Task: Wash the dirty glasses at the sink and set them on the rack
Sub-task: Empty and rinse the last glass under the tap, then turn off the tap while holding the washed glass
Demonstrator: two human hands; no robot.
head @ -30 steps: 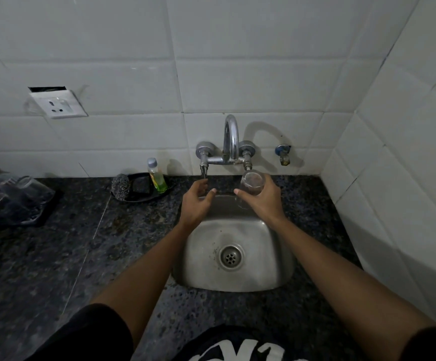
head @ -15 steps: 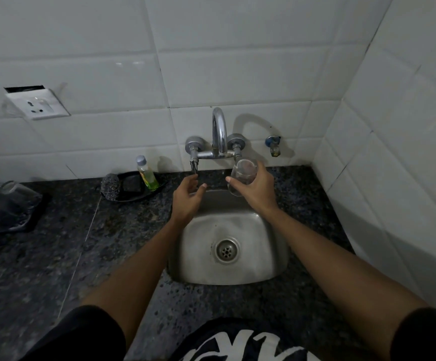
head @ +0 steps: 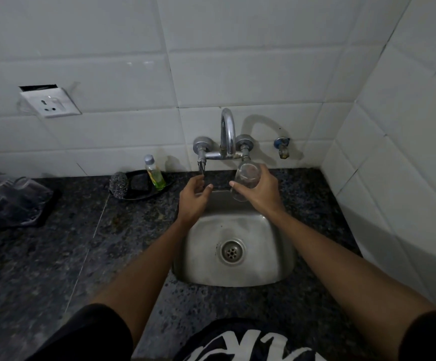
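Sink (head: 237,278) as landmark. The right hand (head: 262,192) holds 1 glass (head: 246,179), fingers curled around it, above the sink's back edge and below the tap (head: 227,131), much as 1 s ago. The left hand (head: 194,198), fingers loosely apart and empty, stays just under the left tap handle (head: 201,166); no water is visible, so rinsing probably has not begun. Far left of the sink, more glasses (head: 11,194) stand on dark speckled stone counter (head: 55,256); white tiled walls (head: 237,48) enclose it.
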